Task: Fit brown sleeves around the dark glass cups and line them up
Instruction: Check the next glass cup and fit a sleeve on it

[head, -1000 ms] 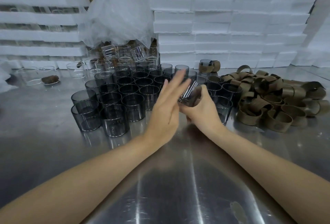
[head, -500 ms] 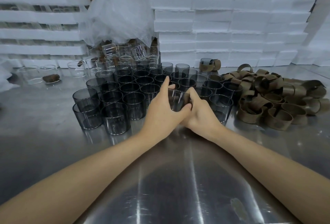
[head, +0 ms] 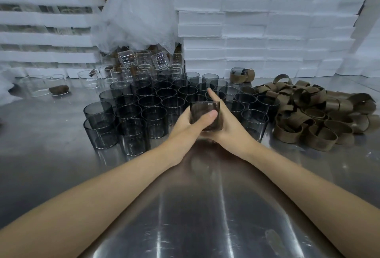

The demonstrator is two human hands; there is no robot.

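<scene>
A dark glass cup [head: 205, 112] is held upright between both hands, just above the steel table [head: 185, 216]. My left hand [head: 189, 122] wraps it from the left, thumb across its front. My right hand [head: 228, 122] cradles it from the right, index finger raised behind the rim. Several bare dark glass cups [head: 154, 109] stand packed together behind and left of the hands. A heap of brown sleeves [head: 308, 118] lies at the right. One dark cup wearing a brown sleeve [head: 239, 75] stands at the back, by the foam.
White foam blocks [head: 267, 31] are stacked along the back wall. A crumpled plastic bag [head: 135, 15] hangs over several clear glass cups [head: 144, 64]. More clear glasses [head: 41, 85] lie at the far left.
The left hand went from flat and open beside the cup to wrapped around it. The cup has come down from a tilted hold to upright, low and nearer to me.
</scene>
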